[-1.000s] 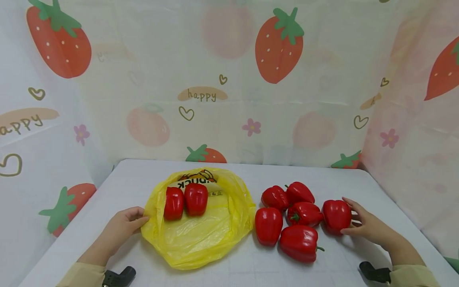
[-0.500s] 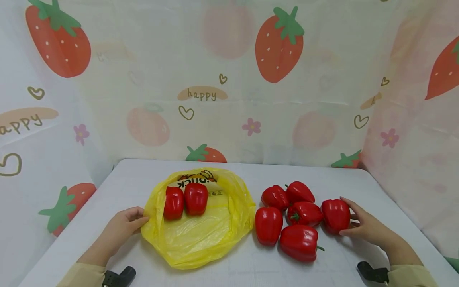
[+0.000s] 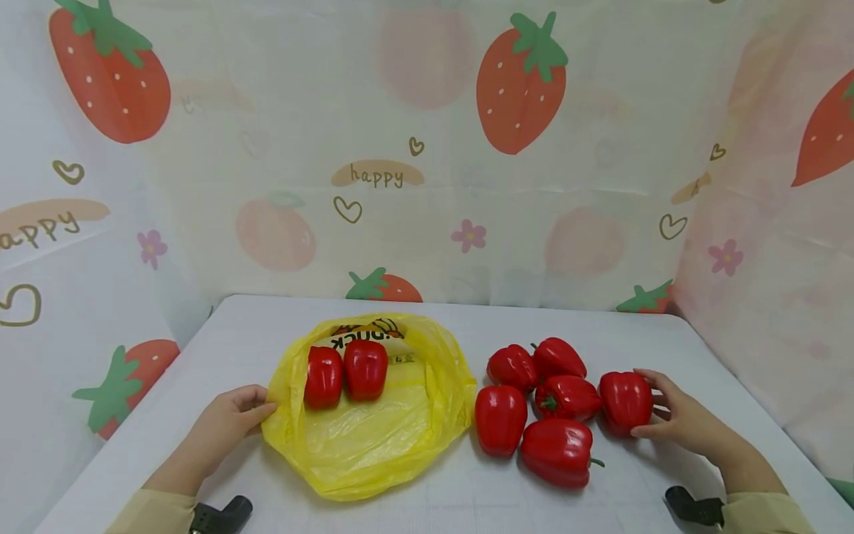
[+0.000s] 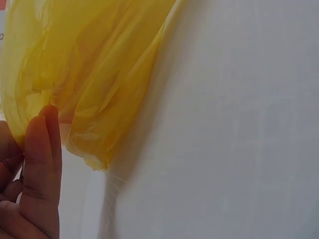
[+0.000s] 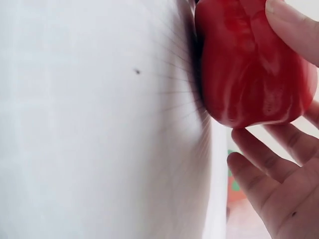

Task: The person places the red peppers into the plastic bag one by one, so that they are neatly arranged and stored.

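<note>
My left hand point(image 3: 230, 415) pinches the left rim of a yellow plastic bag point(image 3: 373, 475). The left wrist view shows thumb and fingers together on the thin yellow film of the bag point(image 4: 109, 99). Two red bell peppers lie inside the bag, one at the left point(image 3: 323, 378) and one beside it point(image 3: 365, 371). At the right, my right hand point(image 3: 687, 419) holds another red bell pepper point(image 3: 625, 403) from its right side. In the right wrist view the thumb lies on one side of this bell pepper point(image 5: 254, 74) and fingers touch its end; it stays on the table.
Several more red bell peppers point(image 3: 556, 452) lie grouped between the bag and my right hand, the leftmost bell pepper point(image 3: 500, 420) close to the bag's right edge. Everything lies on a white table point(image 3: 467, 504). A strawberry-print curtain point(image 3: 427, 245) hangs behind and along both sides.
Almost nothing differs. My right hand has shifted very slightly left against its bell pepper; the left hand and the bag stay put.
</note>
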Demonstrator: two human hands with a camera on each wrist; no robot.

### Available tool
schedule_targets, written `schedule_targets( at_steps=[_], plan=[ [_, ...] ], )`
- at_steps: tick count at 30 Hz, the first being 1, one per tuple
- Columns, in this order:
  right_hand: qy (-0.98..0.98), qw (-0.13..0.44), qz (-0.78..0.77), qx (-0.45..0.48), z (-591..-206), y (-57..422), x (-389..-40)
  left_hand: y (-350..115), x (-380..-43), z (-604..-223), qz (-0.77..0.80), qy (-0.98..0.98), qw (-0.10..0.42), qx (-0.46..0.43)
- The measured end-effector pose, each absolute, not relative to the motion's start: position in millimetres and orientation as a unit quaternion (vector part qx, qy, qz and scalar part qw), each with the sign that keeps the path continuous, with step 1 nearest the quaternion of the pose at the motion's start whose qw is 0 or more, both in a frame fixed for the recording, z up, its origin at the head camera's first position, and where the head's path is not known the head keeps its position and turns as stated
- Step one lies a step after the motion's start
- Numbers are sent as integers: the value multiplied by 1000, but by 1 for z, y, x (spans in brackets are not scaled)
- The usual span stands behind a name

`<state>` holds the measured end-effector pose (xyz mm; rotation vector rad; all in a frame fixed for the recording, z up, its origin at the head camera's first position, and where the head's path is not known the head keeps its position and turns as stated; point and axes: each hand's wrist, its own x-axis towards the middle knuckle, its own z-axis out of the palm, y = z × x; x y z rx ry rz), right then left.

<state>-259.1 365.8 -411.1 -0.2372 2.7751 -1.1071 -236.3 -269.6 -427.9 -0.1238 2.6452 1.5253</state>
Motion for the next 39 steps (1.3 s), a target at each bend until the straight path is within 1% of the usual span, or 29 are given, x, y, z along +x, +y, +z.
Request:
schedule_targets(
  at_steps=[7,14,18,26,39],
  plan=[
    [928,75,-357,-78,-407,368,-259,-270,-236,-428,503,863,42,-38],
    [921,82,-374,-75,-394,370,-255,-271,-237,-429,503,863,40,-38],
    [920,70,-376,-82,-387,370,-254,-271,-237,-430,504,862,42,-40],
    [919,35,-372,-128,-371,371,-254,-271,-238,-431,500,864,43,-40],
    [904,25,-388,-178,-350,360,-262,-271,-237,-430,502,862,47,-48]
  ],
)
